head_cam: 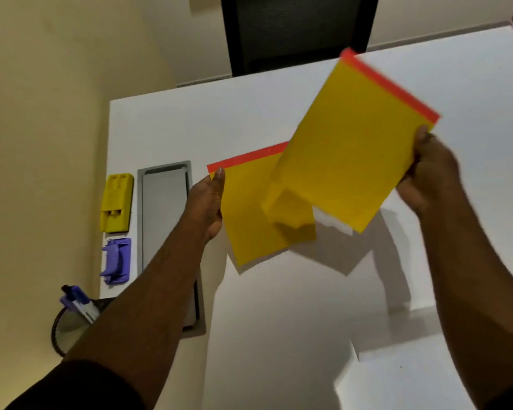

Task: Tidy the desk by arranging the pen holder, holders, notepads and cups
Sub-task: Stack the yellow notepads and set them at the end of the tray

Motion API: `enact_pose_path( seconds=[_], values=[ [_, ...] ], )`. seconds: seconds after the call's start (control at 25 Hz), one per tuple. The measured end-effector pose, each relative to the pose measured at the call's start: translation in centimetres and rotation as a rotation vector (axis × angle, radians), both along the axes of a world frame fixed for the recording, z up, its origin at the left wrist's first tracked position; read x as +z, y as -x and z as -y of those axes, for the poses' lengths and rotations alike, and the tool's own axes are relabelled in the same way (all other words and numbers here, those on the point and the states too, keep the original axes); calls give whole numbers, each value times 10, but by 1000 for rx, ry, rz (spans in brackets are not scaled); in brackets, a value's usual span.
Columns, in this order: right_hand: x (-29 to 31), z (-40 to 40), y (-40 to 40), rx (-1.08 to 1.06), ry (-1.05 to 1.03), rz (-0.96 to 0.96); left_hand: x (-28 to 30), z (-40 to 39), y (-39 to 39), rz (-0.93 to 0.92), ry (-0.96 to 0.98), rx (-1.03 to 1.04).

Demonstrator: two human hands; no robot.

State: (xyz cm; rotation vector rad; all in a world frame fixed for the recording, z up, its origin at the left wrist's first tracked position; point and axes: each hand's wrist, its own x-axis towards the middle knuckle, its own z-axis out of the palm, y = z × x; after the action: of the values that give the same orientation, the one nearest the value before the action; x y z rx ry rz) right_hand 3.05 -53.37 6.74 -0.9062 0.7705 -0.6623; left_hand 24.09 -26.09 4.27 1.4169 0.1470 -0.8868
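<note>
Two yellow notepads with red top strips are held above the white desk [279, 306]. My left hand [206, 205] grips the left edge of the lower notepad [249, 214]. My right hand [430, 173] grips the right edge of the upper notepad [350, 143], which is tilted and overlaps the lower one. A yellow holder [116, 202] and a purple holder [116, 261] lie flat along the desk's left edge. A black mesh pen holder [68, 324] with a blue-capped marker in it stands at the lower left corner.
A grey recessed cable tray [165, 220] runs along the desk beside the two holders, partly under my left forearm. A black chair back [296, 31] stands behind the far edge. A beige wall is to the left.
</note>
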Motion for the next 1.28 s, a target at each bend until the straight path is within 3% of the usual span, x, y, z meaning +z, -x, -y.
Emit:
enact_pose_path(
  seconds=[0.12, 0.28, 0.36, 0.48, 0.6, 0.96, 1.16, 1.28],
  values=[
    [10, -62, -54, 220, 34, -159, 10, -1, -6, 11, 6, -58],
    [-8, -103, -88, 231, 197, -338, 22, 5, -11, 109, -76, -25],
    [-15, -121, -101, 123, 341, -427, 25, 3, -7, 317, -86, 22],
    [-13, -133, -121, 69, 500, -325, 29, -10, -4, 725, 30, 21],
    [-22, -141, -128, 158, 605, -214, 14, -24, -10, 887, -95, 103],
    [-79, -157, -118, 397, 539, -355, -52, -32, 10, 618, -216, 105],
    [-101, -152, -112, 478, 651, -497, -62, -33, 3, 593, -321, 36],
    [-92, -146, -134, 388, 814, -529, -50, -28, -31, 640, -353, -16]
  ],
)
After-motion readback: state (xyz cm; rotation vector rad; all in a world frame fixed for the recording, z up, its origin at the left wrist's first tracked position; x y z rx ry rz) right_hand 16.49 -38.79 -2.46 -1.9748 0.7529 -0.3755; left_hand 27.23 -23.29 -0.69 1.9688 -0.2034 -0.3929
